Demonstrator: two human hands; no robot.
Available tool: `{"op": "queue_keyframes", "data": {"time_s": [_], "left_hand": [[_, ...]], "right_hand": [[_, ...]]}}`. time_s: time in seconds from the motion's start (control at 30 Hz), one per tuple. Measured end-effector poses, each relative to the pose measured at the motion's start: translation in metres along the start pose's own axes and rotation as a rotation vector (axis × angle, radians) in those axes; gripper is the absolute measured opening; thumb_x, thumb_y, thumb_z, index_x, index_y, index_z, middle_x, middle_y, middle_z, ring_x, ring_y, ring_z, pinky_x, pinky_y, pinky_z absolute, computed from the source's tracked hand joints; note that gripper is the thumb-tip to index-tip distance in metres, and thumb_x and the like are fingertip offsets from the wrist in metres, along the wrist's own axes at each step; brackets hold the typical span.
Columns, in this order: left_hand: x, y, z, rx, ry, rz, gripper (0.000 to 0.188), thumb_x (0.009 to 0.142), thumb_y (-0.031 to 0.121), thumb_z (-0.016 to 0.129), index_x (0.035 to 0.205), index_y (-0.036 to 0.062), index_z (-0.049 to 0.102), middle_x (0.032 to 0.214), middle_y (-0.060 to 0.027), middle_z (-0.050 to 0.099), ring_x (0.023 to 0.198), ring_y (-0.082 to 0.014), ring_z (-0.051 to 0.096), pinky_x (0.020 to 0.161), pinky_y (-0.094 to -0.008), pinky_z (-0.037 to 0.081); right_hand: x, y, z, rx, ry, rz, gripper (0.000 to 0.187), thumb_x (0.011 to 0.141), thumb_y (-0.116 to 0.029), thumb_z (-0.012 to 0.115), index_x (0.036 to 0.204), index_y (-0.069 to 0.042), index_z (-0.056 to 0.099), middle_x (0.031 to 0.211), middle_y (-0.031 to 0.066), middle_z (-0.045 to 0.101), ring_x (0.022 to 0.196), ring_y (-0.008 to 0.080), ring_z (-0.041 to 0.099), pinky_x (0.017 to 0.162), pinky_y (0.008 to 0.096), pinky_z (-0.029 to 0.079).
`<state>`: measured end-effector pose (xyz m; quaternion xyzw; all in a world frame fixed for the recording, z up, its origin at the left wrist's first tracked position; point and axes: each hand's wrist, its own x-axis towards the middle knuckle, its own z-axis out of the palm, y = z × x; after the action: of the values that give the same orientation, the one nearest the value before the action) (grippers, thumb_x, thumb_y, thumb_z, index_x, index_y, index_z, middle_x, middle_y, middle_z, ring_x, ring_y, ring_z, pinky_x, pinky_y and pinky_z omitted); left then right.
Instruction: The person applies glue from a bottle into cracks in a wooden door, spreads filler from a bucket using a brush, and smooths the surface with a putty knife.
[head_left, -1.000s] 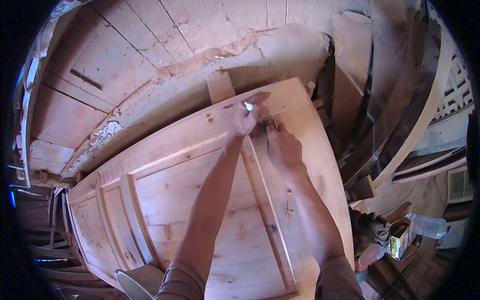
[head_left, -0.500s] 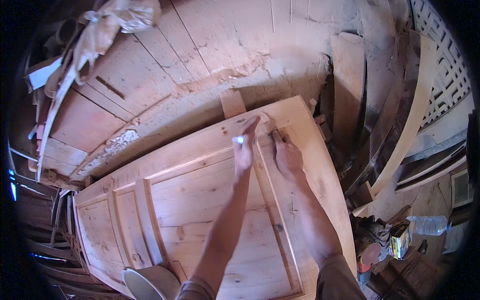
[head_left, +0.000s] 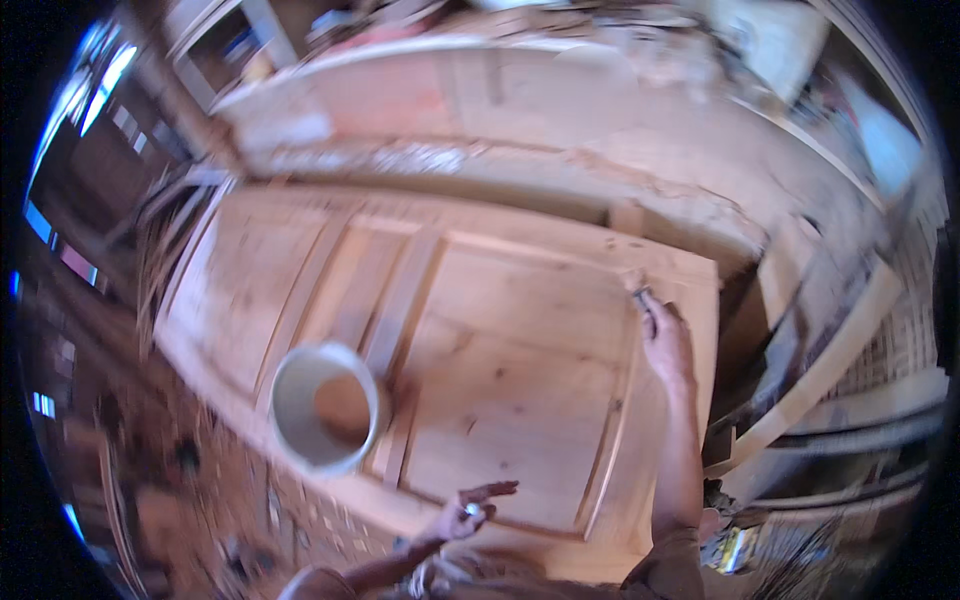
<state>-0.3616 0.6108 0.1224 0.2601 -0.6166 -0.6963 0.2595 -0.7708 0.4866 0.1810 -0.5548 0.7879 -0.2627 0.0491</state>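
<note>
A large panelled wooden door (head_left: 520,370) lies flat before me. My right hand (head_left: 664,338) is at its far right corner, with fingers closed round a small dark thing too blurred to name, touching the frame beside a patch of brown dust or filler. My left hand (head_left: 468,514) is low over the near edge of the door, index finger stretched out and nothing gripped. A small white spot shows on one of its fingers. On the door's near left part stands a pale bucket (head_left: 287,405) with something brown inside.
Behind the door rises a low, worn wall (head_left: 540,90) with clutter on top. Curved boards (head_left: 815,370) lean at the right, beside a lattice panel. Scraps and shavings litter the floor (head_left: 180,500) at the left.
The view has swung left, bringing the whole bucket into sight. My left hand has drawn back from the far corner to the near edge. My right hand stays near the far right corner.
</note>
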Motion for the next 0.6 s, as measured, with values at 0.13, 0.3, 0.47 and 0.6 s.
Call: {"op": "queue_keyframes", "data": {"time_s": [0.13,0.3,0.47,0.6], "left_hand": [[-0.112,0.016,-0.029,0.162,0.195,-0.133,0.04,0.091,0.013,0.05,0.126,-0.0035,0.058,0.134,-0.0188,0.057,0.128,-0.03,0.052,0.105,-0.0393,0.041],[-0.244,-0.001,-0.021,0.051,0.808,-0.146,0.042,0.09,0.022,0.052,0.123,-0.0028,0.061,0.13,-0.0147,0.061,0.121,-0.0255,0.056,0.104,-0.0403,0.042],[-0.355,-0.05,-0.009,0.024,1.255,-0.241,0.038,0.086,0.009,0.046,0.117,-0.0022,0.065,0.116,-0.0116,0.068,0.109,-0.0202,0.06,0.099,-0.0339,0.045],[-0.423,-0.077,0.007,-0.029,1.539,-0.266,0.038,0.087,0.005,0.045,0.119,-0.0039,0.063,0.117,-0.0145,0.066,0.11,-0.0219,0.06,0.098,-0.0334,0.046]], "right_hand": [[-0.032,-0.103,-0.039,0.227,-0.114,-0.194,0.035,0.094,-0.008,0.053,0.128,-0.006,0.059,0.099,0.0195,0.062,0.091,0.0354,0.062,0.081,0.0456,0.049],[-0.088,-0.242,-0.026,0.271,-0.345,-0.378,0.034,0.093,-0.005,0.055,0.127,-0.003,0.06,0.104,0.0182,0.065,0.096,0.0323,0.063,0.084,0.0409,0.049],[-0.127,-0.331,0.046,0.272,-0.488,-0.647,0.033,0.091,-0.007,0.055,0.124,-0.005,0.062,0.101,0.019,0.063,0.094,0.0354,0.063,0.082,0.0443,0.049],[-0.164,-0.374,0.136,-0.376,-0.416,-0.76,0.036,0.091,-0.008,0.053,0.123,-0.019,0.065,0.099,0.0111,0.063,0.089,0.0318,0.066,0.079,0.0452,0.052]]}}
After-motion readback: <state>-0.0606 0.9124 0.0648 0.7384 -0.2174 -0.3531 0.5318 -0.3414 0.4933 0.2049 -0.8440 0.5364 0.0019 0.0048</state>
